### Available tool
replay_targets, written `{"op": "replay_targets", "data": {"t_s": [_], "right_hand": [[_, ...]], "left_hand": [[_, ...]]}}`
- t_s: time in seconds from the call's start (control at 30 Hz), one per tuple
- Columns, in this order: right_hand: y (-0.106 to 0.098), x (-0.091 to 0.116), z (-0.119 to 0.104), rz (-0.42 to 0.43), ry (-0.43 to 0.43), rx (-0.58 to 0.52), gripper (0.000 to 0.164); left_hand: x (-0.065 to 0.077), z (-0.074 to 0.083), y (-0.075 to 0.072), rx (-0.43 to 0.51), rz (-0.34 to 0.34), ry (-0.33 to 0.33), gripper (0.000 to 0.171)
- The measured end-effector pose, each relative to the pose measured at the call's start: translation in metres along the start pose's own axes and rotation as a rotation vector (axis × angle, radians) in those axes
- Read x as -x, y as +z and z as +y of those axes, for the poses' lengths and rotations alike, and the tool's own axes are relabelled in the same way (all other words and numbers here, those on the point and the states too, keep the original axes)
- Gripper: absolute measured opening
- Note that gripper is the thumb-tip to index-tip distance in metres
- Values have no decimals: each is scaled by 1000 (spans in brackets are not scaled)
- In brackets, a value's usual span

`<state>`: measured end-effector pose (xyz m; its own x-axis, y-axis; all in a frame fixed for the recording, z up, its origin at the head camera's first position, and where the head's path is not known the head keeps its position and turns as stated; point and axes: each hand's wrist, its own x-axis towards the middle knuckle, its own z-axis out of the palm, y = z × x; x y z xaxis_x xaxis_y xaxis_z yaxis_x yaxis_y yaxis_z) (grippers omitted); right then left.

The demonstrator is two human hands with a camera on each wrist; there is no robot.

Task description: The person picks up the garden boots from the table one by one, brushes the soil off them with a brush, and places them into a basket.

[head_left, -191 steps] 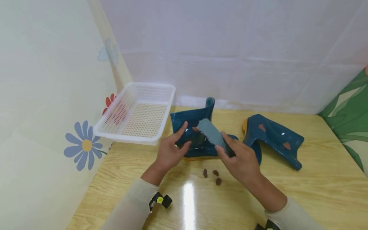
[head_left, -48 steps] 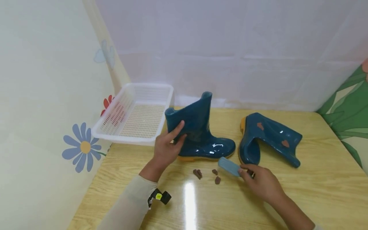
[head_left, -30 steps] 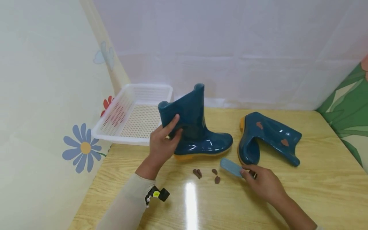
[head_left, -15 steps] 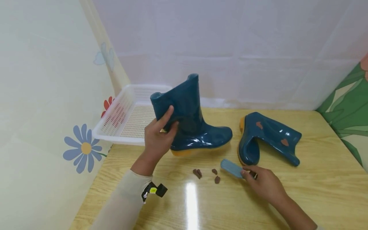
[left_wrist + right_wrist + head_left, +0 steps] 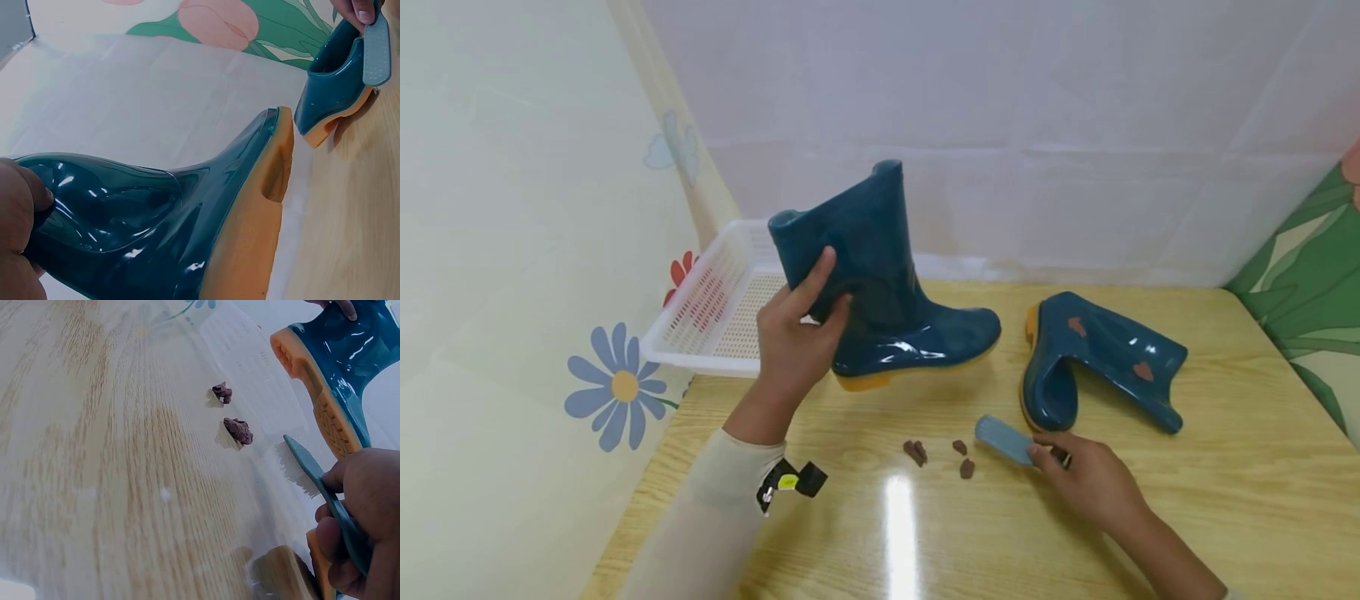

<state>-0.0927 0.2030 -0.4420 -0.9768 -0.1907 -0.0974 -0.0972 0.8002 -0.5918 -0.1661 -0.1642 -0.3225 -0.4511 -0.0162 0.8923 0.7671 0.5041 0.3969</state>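
Observation:
My left hand [image 5: 797,333] grips a dark teal rain boot [image 5: 880,283] by its shaft, thumb and forefinger on the near side. The boot hangs above the table, toe pointing right, its orange sole [image 5: 247,231] showing in the left wrist view. In my right hand [image 5: 1093,479] is a blue-grey brush [image 5: 1002,438], held by the handle low over the table; its pale bristles [image 5: 294,469] show in the right wrist view. A second rain boot [image 5: 1105,350] lies on its side beyond that hand, with brown patches [image 5: 1142,371] on its shaft.
Several small brown lumps [image 5: 967,468] lie on the wooden table [image 5: 850,533] between the hands. Behind the left hand stands a white plastic basket [image 5: 700,358], partly hidden by the held boot. White cloth hangs along the back, with printed flowers at both sides.
The brush has left the held boot and come down to the right. The boot has risen off the table and moved left with my left hand. More brown lumps lie on the table.

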Motion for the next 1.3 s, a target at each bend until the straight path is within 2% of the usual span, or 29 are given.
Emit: {"op": "replay_targets", "data": {"t_s": [0.53,1.07,1.3], "right_hand": [[1,1,1,2,-9,20,44],[0,4,0,-4,13,22,45],[1,3,1,2,10,28,44]], "left_hand": [[-16,-1,-16,-102,48,-28,78],[-33,-3,-35,-59,100,-50,67],[-35,-8,-44,-122,164,-81,57]]}}
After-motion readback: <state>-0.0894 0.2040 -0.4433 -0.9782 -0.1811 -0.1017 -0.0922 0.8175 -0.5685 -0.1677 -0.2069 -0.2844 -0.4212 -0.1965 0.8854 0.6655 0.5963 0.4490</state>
